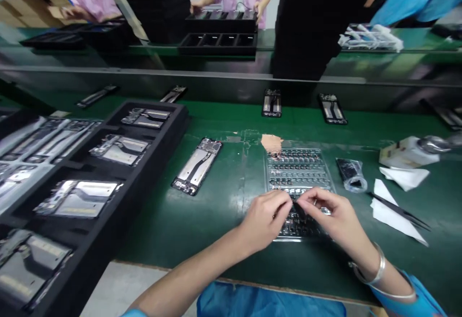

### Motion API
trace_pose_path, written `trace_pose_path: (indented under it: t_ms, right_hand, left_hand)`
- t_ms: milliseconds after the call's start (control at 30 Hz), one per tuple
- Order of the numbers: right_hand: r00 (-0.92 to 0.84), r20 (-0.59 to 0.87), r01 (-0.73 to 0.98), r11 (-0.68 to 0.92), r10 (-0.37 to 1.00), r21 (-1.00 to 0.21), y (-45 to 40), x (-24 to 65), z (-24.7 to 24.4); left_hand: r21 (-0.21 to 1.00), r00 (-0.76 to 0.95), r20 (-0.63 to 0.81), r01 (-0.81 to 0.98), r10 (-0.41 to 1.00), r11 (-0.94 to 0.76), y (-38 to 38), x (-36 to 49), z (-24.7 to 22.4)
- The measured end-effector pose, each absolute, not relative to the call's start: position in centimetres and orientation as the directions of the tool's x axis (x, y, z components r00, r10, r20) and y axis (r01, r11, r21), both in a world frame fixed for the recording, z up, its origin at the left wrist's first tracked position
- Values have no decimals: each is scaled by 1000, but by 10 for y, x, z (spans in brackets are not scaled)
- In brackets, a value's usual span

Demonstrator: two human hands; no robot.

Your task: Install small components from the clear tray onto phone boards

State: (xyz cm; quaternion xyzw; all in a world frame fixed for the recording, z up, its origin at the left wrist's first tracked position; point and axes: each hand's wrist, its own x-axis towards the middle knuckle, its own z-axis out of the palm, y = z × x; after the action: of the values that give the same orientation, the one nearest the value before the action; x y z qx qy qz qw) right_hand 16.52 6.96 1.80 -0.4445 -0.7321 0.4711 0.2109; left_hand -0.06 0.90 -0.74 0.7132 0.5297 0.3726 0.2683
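Over the clear plastic blister tray (270,182) on the green desk (216,240), my left hand (263,223) and right hand (330,213) are hovering side by side, with the tray's near half lying directly beneath both palms. My forearms are angling inward from the lower corners of the view, and a silver bangle (378,269) is circling my right wrist. The fingertips (288,200) of both hands are closing in a pinch and meeting above the tray; the pinched item is too small to identify. Small dark parts (296,167) are sitting in rows in the tray. To the left, a black foam tray (97,182) is carrying phone frames (77,199); to the right, black tweezers (399,211) are resting on white paper (393,225).
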Motion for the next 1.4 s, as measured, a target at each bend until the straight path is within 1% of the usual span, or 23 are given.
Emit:
trace_pose_path:
  t_ms: [33, 100, 200, 300, 400, 467, 533, 600, 667, 767, 867, 967, 1067, 1133, 1167, 1233, 1300, 1333, 1400]
  right_hand:
    - [-521, -92, 463, 190, 849, -866, 68, 166, 20]
    - [-545, -75, 474, 234, 835, -849, 64, 166, 21]
    - [-578, -67, 480, 274, 813, -833, 61, 165, 19]
    - [-601, -85, 476, 270, 795, -837, 60, 163, 17]
    - [-620, -121, 456, 230, 775, -860, 62, 163, 20]
    - [-619, -154, 432, 170, 770, -886, 65, 168, 25]
    - [-584, -193, 424, 94, 789, -901, 71, 180, 29]
    - [-532, -248, 469, 38, 809, -882, 77, 195, 29]
    - [-499, -307, 584, 53, 810, -810, 80, 207, 26]
    - [-481, -348, 772, 202, 805, -602, 79, 211, 19]
    - [-467, -322, 853, 323, 823, -411, 74, 202, 13]
    - [-450, -269, 877, 366, 851, -311, 68, 196, 10]
    - [-450, -179, 872, 387, 875, -301, 65, 204, 8]
    - [-397, -60, 886, 365, 916, -287, 68, 216, 6]
    - [-347, 21, 906, 341, 938, -251, 70, 223, 5]
    - [-248, 187, 956, 272, 950, -111, 78, 238, 2]
    - [-227, 299, 974, 223, 927, 47, 88, 249, -4]
    - [-248, 316, 968, 224, 916, 110, 94, 254, -7]
    - [-307, 303, 947, 258, 902, 191, 103, 258, -13]
  left_hand:
    - [830, 144, 199, 501, 969, -245, 9, -1, -6]
    - [877, 134, 134, 445, 982, -180, 8, -1, -4]
    - [885, 134, 106, 440, 985, -155, 8, 0, -5]
    - [883, 137, 103, 443, 985, -154, 7, 1, -7]
    - [893, 147, 78, 429, 986, -135, 7, 1, -5]
    - [903, 150, 46, 416, 988, -105, 6, 1, -2]
    - [908, 151, 21, 410, 988, -82, 5, 1, 0]
    - [905, 158, 17, 418, 987, -83, 4, 0, 1]
    - [893, 177, 25, 438, 984, -102, 3, 0, 1]
    - [856, 198, 39, 499, 979, -135, 2, 2, -3]
    - [805, 206, 33, 575, 978, -148, 3, 4, -7]
    - [770, 214, 17, 621, 977, -149, 3, 4, -8]
    - [760, 210, 6, 635, 978, -141, 3, 4, -9]
    - [767, 207, 8, 627, 978, -139, 3, 4, -9]
    - [773, 203, 10, 620, 979, -136, 2, 4, -9]
    - [790, 187, 10, 601, 982, -122, 2, 4, -8]
    - [811, 163, 4, 576, 987, -98, 2, 4, -7]
    - [822, 152, -1, 563, 988, -86, 2, 4, -6]
    - [843, 133, -3, 534, 991, -69, 3, 4, -4]
